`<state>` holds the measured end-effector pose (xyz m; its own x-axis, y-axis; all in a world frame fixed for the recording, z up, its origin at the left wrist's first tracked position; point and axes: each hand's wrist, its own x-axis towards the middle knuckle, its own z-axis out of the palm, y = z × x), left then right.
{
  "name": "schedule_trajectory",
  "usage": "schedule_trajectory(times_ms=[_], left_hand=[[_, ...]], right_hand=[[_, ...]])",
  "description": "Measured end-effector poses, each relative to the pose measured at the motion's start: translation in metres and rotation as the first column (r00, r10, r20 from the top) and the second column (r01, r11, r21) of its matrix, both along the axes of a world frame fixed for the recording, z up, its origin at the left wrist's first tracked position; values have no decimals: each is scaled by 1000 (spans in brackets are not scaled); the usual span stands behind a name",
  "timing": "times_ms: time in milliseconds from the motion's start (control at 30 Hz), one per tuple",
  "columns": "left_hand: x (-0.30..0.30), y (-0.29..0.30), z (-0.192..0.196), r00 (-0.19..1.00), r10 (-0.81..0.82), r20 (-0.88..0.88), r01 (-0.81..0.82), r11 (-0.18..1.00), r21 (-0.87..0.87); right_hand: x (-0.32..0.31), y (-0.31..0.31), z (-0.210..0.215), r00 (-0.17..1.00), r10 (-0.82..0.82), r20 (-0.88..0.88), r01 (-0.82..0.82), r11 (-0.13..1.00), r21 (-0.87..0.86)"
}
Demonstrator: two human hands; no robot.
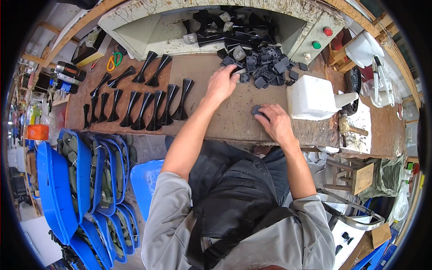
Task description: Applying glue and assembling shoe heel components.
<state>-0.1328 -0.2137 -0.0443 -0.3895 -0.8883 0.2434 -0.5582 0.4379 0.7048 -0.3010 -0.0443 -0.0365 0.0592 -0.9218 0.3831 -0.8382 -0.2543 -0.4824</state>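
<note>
My left hand point(221, 84) reaches to the left edge of a heap of dark grey square plastic pieces point(270, 63), thumb and forefinger apart. Between thumb and fingers of my right hand point(276, 122) is one dark grey square piece point(256, 110), held just above or on the worktable point(216, 121); which, I cannot tell. Glossy black flared pieces with narrow waists point(156, 108) stand or lie in two rows left of my left arm. More black flared pieces point(216, 39) are jumbled behind the heap, among some clear and whitish bits.
A pale box-like housing point(300, 42) with red and green buttons backs the table. On the right are a white square container point(310, 96) and a hammer point(355, 129). Orange- and green-handled scissors point(114, 60) lie far left. Blue bins point(74, 180) of greenish pieces stand below left.
</note>
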Motion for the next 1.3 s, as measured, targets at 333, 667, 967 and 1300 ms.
schedule_trajectory(times_ms=[333, 667, 967, 1300], left_hand=[[3, 3, 7, 999, 9, -52, 3, 975, 221], [46, 91, 56, 603, -120, 789, 315, 944, -98], [17, 85, 25, 998, 14, 60, -15, 1000, 7], [8, 0, -11, 992, 23, 124, -67, 930, 362]], right_hand=[[18, 16, 1, 969, -144, -200, 119, 984, -135], [14, 35, 8, 966, -157, -207, 143, 987, -78], [14, 42, 3, 959, -192, -208, 168, 977, -128], [-6, 67, 40, 233, -127, 964, -8, 991, 132]])
